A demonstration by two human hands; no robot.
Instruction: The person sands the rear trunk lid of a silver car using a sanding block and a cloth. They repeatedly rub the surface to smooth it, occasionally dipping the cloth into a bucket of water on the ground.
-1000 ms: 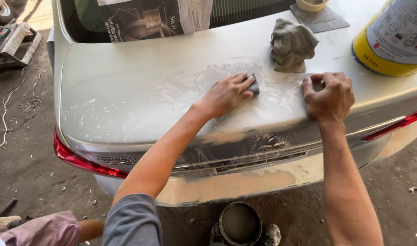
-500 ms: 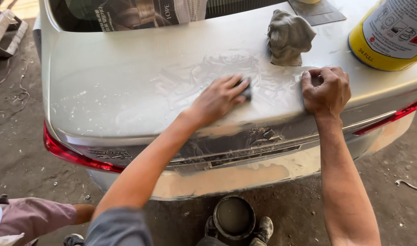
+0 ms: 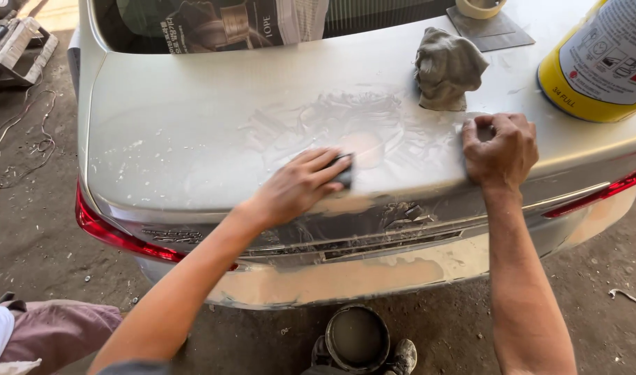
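left hand [image 3: 300, 184] pressing sanding block [image 3: 344, 171], right hand [image 3: 499, 148] fisted

Room is being left open across the trunk lid [image 3: 179, 132] leftward; rightward passage is being blocked by the crumpled rag [image 3: 446, 68], yellow can [image 3: 599, 59] and right hand [image 3: 498, 149].

**Workshop yard: floor and surroundings**

Floor [image 3: 33, 236]: dark, packed dirt and concrete, gritty, strewn with pale flecks and small debris. Thin cables [image 3: 12, 149] trail across it at 9 o'clock. Grey power tool [image 3: 16, 45] lies on the ground at 10 o'clock. Round dark bucket [image 3: 357, 338] stands on the floor at 6 o'clock. Bent scrap of wire [image 3: 627, 296] at 4 o'clock. Light: strong daylight from above, bright at 12 o'clock, shade below at 6 o'clock.
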